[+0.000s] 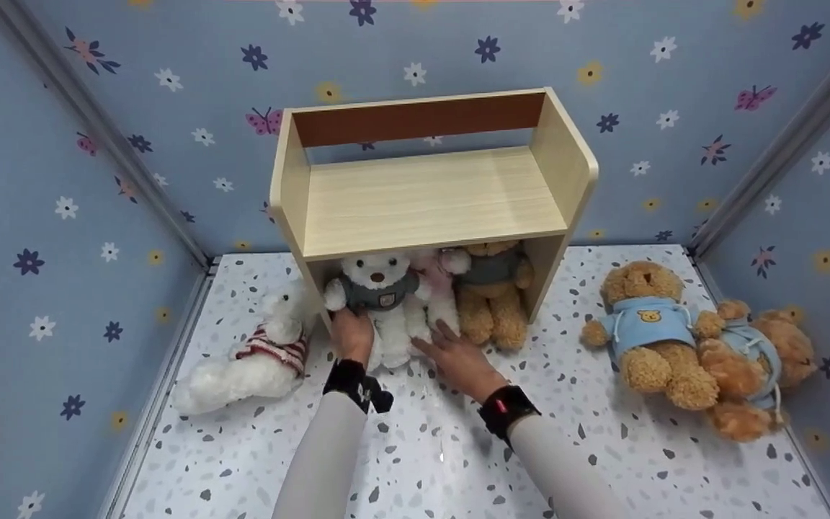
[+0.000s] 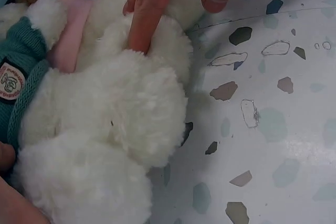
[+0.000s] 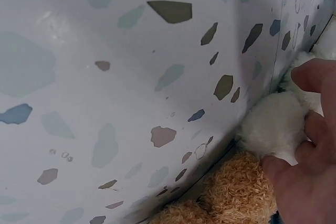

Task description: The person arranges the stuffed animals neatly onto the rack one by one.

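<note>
On the lower level of a small wooden shelf [image 1: 436, 194] sits a white teddy bear [image 1: 377, 272] in a grey-green sweater. My left hand [image 1: 352, 337] holds its side, thumb at the sweater [image 2: 23, 82] and the other fingers mostly hidden. Beside it is a white plush toy in pink clothing [image 1: 435, 274], its head hidden under the upper board. My right hand [image 1: 462, 364] reaches low in front with extended fingers, touching the white plush legs [image 3: 275, 124]. A brown teddy bear [image 1: 491, 292] in a dark sweater sits at the shelf's right side, close to these fingers.
Left of the shelf, a white plush toy in a red-striped top [image 1: 274, 349] leans against its side panel. To the right lie a brown bear in a blue hoodie [image 1: 649, 324] and another brown plush [image 1: 739, 375]. Flowered walls [image 1: 415, 43] enclose the speckled tabletop [image 1: 429, 461].
</note>
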A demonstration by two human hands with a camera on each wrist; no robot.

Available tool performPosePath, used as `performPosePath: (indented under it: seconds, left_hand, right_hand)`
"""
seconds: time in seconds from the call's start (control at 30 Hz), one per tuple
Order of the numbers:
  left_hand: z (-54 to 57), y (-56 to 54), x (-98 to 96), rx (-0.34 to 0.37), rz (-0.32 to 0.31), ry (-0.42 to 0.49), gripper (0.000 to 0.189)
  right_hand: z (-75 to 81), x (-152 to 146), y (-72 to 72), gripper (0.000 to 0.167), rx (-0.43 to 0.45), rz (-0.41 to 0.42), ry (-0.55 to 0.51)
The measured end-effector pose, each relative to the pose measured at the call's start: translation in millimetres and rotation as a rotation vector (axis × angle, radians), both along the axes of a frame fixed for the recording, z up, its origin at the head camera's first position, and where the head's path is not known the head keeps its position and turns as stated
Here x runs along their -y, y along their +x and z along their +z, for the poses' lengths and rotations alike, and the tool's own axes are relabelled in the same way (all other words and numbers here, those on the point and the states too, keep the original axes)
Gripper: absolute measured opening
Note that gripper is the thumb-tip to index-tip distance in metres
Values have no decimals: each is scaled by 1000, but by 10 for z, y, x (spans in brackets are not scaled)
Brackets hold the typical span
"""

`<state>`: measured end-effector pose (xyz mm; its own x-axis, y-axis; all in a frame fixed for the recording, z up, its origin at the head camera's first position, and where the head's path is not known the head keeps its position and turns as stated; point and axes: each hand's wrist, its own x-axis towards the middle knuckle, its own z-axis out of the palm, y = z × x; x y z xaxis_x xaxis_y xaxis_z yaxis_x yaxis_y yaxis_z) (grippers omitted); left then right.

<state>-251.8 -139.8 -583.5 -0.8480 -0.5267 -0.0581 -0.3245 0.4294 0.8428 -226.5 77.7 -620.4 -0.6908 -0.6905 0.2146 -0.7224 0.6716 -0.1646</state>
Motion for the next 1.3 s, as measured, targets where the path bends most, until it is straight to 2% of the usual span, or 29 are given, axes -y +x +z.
performPosePath:
  seconds: [0.07, 0.13, 0.27, 0.4, 0.53, 0.63, 0.73, 0.83, 0.9, 0.97, 1.03, 1.1, 1.3]
  left_hand:
    - [-30, -12, -42, 4, 32, -42, 39]
    - [-74, -12, -80, -28, 57, -50, 38]
    - [-157, 9, -161, -143, 90, -41, 32]
    - [-213, 65, -221, -260, 99, -4, 36]
    - [-277, 256, -310, -345, 34, -29, 54]
    - [-344, 447, -387, -380, -49, -147, 66]
    - [-412, 598, -426, -414, -165, -319, 69]
    - [-442, 635, -407, -402, -297, -511, 69]
    - [-451, 582, -375, -360, -357, -622, 68]
    - [-450, 504, -337, -288, -386, -689, 67]
    - [-449, 430, -308, -229, -396, -706, 67]
    - [-445, 375, -290, -202, -395, -694, 66]
    - [-449, 279, -284, -189, -341, -738, 70]
  right_hand:
    - [-7, -3, 4, 71, 4, 2, 1]
    - [-22, -9, 7, 70, 3, 8, -10]
    - [-40, -45, 1, 66, -8, 16, -29]
    - [-39, -54, -5, 61, -42, 30, -41]
    - [-56, -55, -13, 53, -84, 41, -78]
    - [-65, -55, -15, 52, -99, 43, -94]
    - [-56, -47, -11, 59, -105, 46, -84]
    - [-53, -39, -5, 64, -98, 33, -68]
    - [-51, -34, 1, 63, -78, 22, -67]
    - [-45, -29, 9, 61, -48, 8, -69]
    - [-28, -24, 20, 59, -19, -8, -69]
    - [-25, -17, 23, 60, -4, -25, -71]
    - [-25, 6, 65, 73, -29, -49, -48]
